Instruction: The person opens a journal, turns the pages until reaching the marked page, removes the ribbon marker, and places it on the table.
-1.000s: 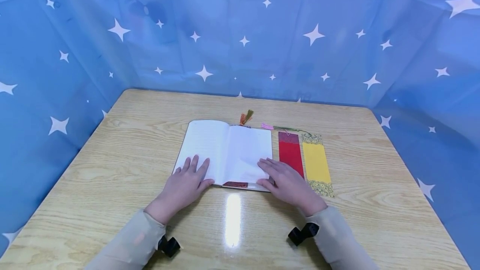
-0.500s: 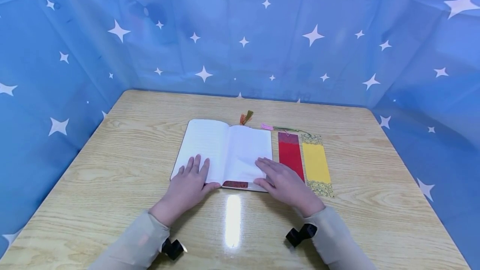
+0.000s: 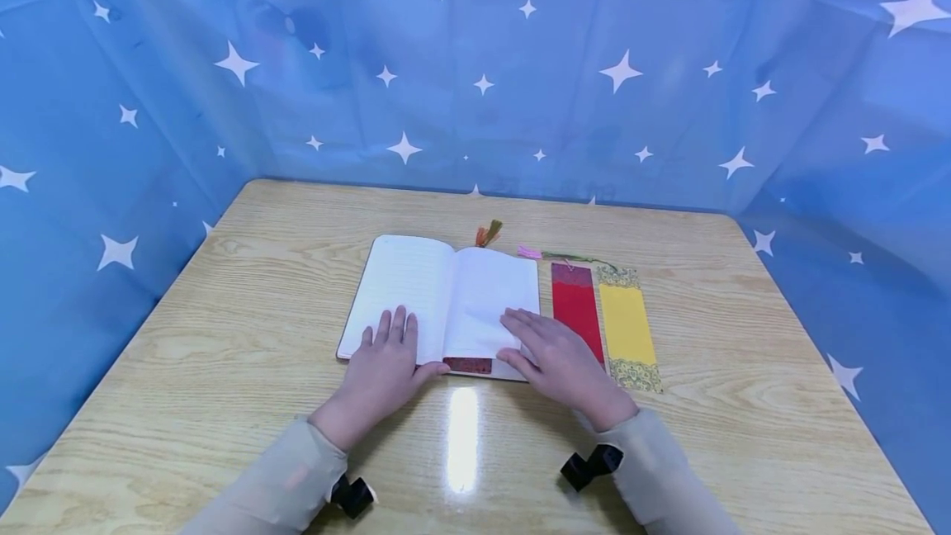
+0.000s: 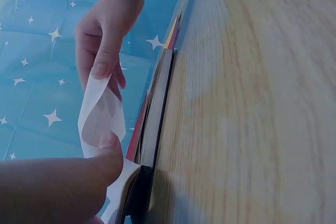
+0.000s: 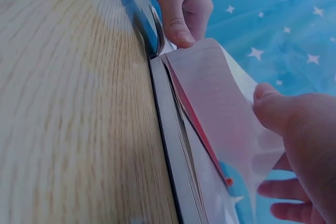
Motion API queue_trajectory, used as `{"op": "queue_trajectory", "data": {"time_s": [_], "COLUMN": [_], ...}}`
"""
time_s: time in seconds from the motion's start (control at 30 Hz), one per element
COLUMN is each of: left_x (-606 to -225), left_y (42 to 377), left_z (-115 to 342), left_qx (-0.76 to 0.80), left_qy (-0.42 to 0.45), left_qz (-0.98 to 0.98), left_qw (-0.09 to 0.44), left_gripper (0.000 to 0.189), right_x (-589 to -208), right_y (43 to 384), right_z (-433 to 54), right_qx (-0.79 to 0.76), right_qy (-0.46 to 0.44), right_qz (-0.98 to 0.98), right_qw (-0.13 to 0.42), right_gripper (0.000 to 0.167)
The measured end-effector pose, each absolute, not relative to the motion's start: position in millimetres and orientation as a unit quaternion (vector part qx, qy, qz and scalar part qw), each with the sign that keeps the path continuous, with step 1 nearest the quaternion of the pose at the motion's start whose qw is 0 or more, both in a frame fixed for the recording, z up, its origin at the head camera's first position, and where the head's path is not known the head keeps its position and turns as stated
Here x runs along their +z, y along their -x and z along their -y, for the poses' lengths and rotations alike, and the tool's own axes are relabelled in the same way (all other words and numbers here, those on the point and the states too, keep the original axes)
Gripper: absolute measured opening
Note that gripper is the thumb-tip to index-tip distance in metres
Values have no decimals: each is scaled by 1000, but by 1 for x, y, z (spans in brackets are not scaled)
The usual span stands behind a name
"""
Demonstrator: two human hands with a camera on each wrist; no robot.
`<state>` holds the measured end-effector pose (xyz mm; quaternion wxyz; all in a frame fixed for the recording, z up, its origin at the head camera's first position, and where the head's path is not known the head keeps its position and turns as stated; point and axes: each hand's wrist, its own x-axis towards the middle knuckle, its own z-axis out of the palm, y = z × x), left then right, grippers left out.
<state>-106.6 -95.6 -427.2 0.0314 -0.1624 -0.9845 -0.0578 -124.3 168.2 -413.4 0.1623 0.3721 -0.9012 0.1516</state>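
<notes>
An open notebook (image 3: 409, 271) with white pages lies on the table. My right hand (image 3: 560, 357) pinches the lower right part of a lifted page (image 5: 210, 87); the right wrist view has the thumb on one face and fingers behind. My left hand (image 3: 382, 366) rests on the lower left page, fingers straight, its thumb reaching to the page's lower edge by the spine. A dark red bookmark (image 3: 468, 365) lies under the lifted page, mostly hidden, only its lower end showing. Orange and olive tassels (image 3: 488, 233) stick out past the notebook's top edge.
Right of the notebook lie a red bookmark (image 3: 574, 304) and a yellow bookmark (image 3: 627, 320) with patterned ends. A pink tassel (image 3: 529, 252) and a green cord (image 3: 575, 257) lie above them. A blue star-print cloth (image 3: 475, 48) hangs behind the wooden table (image 3: 260, 271).
My left hand has slid rightward, its thumb now closer to the spine. My right hand has shifted slightly left with the page edge, and more of the covered bookmark's end shows.
</notes>
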Motion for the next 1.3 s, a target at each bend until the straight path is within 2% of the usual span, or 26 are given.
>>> {"op": "queue_trajectory", "data": {"time_s": [0.53,0.87,1.13,1.3], "left_x": [-431,-431,-424,-421], "left_y": [104,104,104,104], "left_z": [94,95,96,98], "left_qx": [-68,-89,-122,-140], "left_qy": [163,184,208,222], "left_qz": [982,972,960,951], "left_qw": [68,116,140,166], "left_gripper": [89,81,80,82], "right_x": [-416,-412,-412,-412], "right_y": [125,125,126,125], "right_z": [-169,-166,-166,-166], "right_qx": [147,126,129,130], "right_qy": [-389,-379,-385,-380], "right_qz": [883,892,884,887], "right_qw": [215,211,232,228], "right_gripper": [53,59,65,65]}}
